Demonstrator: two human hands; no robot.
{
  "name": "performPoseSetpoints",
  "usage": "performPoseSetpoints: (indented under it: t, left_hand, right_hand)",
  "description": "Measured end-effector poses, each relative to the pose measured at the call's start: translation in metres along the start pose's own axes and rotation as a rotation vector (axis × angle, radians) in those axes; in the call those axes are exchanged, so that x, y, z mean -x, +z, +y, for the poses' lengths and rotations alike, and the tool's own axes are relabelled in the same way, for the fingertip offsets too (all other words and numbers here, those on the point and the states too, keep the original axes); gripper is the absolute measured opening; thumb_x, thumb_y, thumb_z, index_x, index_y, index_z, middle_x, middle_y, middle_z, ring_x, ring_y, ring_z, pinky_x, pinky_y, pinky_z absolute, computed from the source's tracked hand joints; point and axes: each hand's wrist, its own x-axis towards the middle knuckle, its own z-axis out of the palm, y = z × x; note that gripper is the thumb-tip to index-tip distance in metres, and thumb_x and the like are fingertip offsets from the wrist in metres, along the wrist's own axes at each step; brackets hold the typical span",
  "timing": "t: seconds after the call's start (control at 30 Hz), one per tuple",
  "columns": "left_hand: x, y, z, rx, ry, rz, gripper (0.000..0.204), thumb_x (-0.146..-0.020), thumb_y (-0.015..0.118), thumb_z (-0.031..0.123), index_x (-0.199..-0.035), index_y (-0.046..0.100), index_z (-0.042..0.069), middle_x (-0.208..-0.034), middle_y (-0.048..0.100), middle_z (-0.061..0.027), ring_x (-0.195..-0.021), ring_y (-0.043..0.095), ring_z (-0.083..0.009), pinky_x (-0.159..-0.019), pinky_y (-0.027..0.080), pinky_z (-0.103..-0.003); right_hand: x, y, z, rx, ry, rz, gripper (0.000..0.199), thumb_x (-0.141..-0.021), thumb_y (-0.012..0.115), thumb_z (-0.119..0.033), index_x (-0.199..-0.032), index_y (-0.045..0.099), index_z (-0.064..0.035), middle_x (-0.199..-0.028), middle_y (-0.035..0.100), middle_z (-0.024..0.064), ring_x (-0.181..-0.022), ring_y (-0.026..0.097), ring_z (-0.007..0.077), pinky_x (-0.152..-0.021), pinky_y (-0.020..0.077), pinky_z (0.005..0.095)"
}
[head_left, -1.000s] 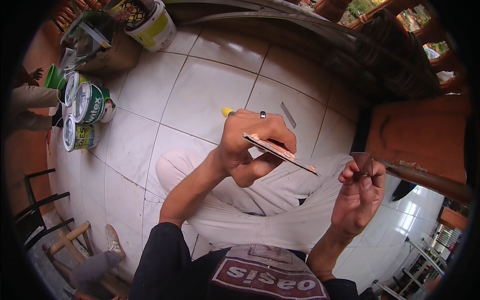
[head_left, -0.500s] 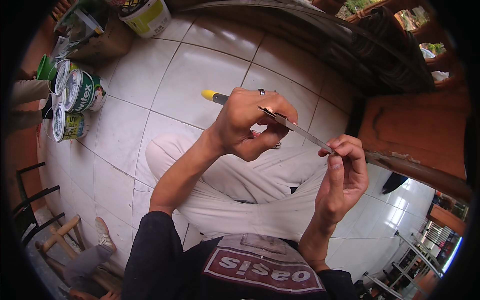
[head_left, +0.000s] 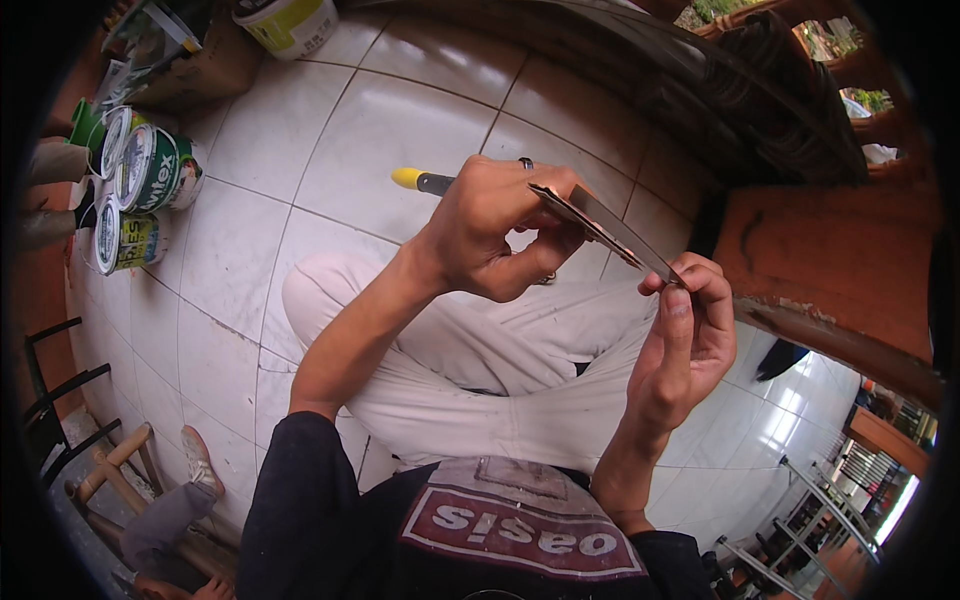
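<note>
Fingers (head_left: 560,215) of the left hand (head_left: 495,235) wrap tight around a flat metal blade (head_left: 610,228) (its yellow handle tip (head_left: 407,178) pokes out behind). Right hand (head_left: 690,335) pinches the blade's far end, above the lap, over the white tile floor (head_left: 380,120).

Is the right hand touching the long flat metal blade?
Touching. The head view shows the right hand pinching the tip of the long flat metal blade between its fingers, while the left hand grips the yellow-ended handle.
</note>
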Motion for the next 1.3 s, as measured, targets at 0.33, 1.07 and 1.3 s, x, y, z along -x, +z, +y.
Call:
performPoseSetpoints:
  t: [0.33,1.07,1.3]
  left_hand:
    - [0.001,0.002,0.001,-0.040,-0.032,0.011,0.016,-0.075,0.062,0.001,-0.089,0.070,-0.001,-0.079,0.071,-0.0073,-0.053,0.060,-0.0142,-0.050,0.046,-0.028]
    - [0.004,0.005,-0.004,-0.008,-0.076,-0.011,0.014,-0.080,0.060,-0.005,-0.093,0.067,-0.005,-0.087,0.073,-0.0115,-0.057,0.062,-0.0137,-0.053,0.050,-0.026]
    - [0.005,0.009,0.001,0.201,-0.288,-0.040,0.019,-0.090,0.057,-0.003,-0.106,0.064,-0.010,-0.094,0.073,-0.0139,-0.068,0.065,-0.0147,-0.060,0.053,-0.028]
  right_hand:
    - [-0.002,-0.003,0.003,0.009,0.000,-0.008,0.012,-0.098,0.062,0.004,-0.109,0.063,0.0046,-0.111,0.058,0.0117,-0.097,0.060,0.0154,-0.088,0.0557,0.0315]
    - [-0.004,0.001,0.009,0.018,-0.007,-0.010,0.012,-0.096,0.064,0.008,-0.108,0.064,0.0045,-0.110,0.059,0.0106,-0.094,0.062,0.0139,-0.086,0.0532,0.0279]
    - [-0.007,0.002,0.015,0.077,0.024,-0.032,0.011,-0.098,0.063,0.005,-0.109,0.064,0.0039,-0.111,0.062,0.0112,-0.093,0.065,0.0165,-0.088,0.0530,0.0321]
